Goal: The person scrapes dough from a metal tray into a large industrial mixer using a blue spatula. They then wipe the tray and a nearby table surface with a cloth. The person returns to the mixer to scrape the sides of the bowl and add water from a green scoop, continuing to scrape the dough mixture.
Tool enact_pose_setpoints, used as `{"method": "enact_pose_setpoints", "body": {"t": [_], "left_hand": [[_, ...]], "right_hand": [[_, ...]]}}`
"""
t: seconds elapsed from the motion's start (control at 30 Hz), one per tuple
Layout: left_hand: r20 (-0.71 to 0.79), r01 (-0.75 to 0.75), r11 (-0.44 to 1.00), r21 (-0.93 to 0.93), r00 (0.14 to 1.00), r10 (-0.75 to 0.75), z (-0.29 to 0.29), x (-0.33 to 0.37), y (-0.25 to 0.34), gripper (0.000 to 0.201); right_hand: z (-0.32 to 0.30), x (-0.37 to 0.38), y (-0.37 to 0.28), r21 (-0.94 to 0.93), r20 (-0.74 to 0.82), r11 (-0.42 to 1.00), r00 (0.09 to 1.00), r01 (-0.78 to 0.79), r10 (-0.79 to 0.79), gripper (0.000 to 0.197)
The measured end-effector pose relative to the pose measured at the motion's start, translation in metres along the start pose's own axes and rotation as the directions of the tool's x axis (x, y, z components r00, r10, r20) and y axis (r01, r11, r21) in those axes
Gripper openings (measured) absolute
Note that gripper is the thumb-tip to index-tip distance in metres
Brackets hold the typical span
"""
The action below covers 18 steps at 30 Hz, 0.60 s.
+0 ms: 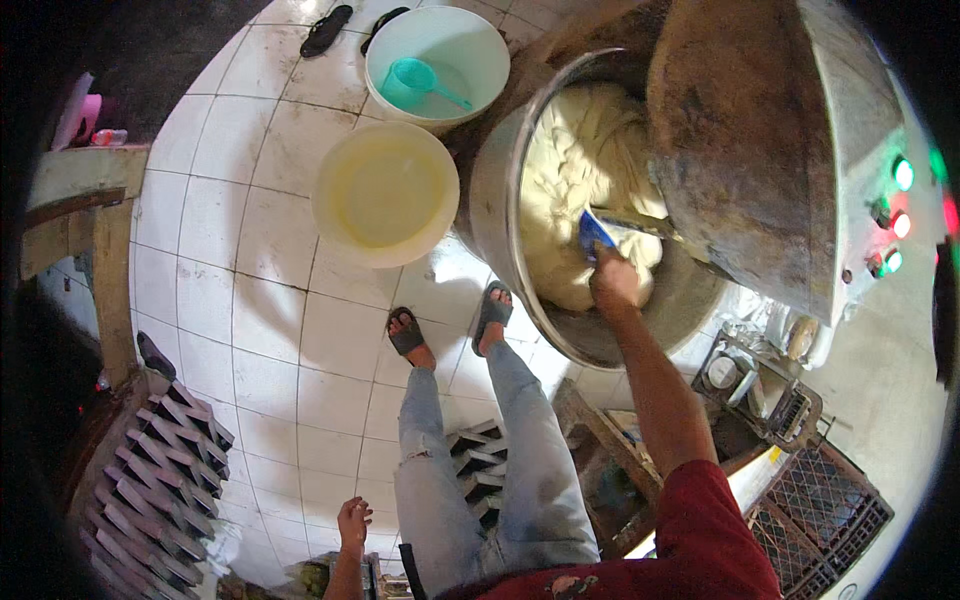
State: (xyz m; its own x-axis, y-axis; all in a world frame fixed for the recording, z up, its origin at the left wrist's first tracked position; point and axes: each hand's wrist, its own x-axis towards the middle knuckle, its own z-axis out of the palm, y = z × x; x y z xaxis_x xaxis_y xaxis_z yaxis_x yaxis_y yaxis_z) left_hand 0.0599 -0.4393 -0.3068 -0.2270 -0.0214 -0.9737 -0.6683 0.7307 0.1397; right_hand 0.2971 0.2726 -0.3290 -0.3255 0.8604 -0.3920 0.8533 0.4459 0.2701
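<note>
My right hand [614, 280] reaches into a large metal mixer bowl [510, 190], its fingers closed around a small blue scraper-like tool [594, 233]. The tool's exact shape is partly hidden by the hand. It lies against pale, folded dough [585, 150] that fills much of the bowl. Close by, a metal mixer bar [640, 222] reaches over the dough from under the brown-stained mixer head [745, 130]. My left hand [354, 521] hangs low beside my left leg, fingers loosely bent and apart, with nothing visible in it.
Left of the bowl stand a tub of yellowish liquid [385, 190] and a white bucket [440, 45] with a turquoise dipper [410, 85]. Stacked metal pans [155, 490] are at lower left. A tool tray [750, 385] and a dark crate [820, 520] sit at right.
</note>
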Motion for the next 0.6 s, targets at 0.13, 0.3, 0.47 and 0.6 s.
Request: {"method": "enact_pose_setpoints", "body": {"t": [0.13,0.3,0.47,0.6], "left_hand": [[0.062,0.011,0.995,-0.097,0.998,-0.005,0.008,-0.013,0.004,0.033],[0.05,0.007,0.991,-0.135,0.999,-0.001,0.005,-0.021,0.005,0.039],[0.024,0.027,1.0,-0.004,0.999,-0.027,-0.005,0.004,-0.022,0.043],[0.008,0.019,0.999,-0.04,1.0,-0.019,0.007,-0.022,0.012,0.039]], "right_hand": [[-0.055,-0.047,-0.017,0.351,-0.249,0.905,0.956,0.239,-0.156,0.025],[-0.081,-0.041,0.038,0.227,-0.538,0.947,0.84,0.228,-0.074,0.028],[0.038,0.003,-0.009,0.089,-0.23,0.991,0.97,0.098,-0.076,0.038],[-0.072,-0.046,-0.013,0.336,-0.212,0.915,0.964,0.224,-0.158,0.043]]}}
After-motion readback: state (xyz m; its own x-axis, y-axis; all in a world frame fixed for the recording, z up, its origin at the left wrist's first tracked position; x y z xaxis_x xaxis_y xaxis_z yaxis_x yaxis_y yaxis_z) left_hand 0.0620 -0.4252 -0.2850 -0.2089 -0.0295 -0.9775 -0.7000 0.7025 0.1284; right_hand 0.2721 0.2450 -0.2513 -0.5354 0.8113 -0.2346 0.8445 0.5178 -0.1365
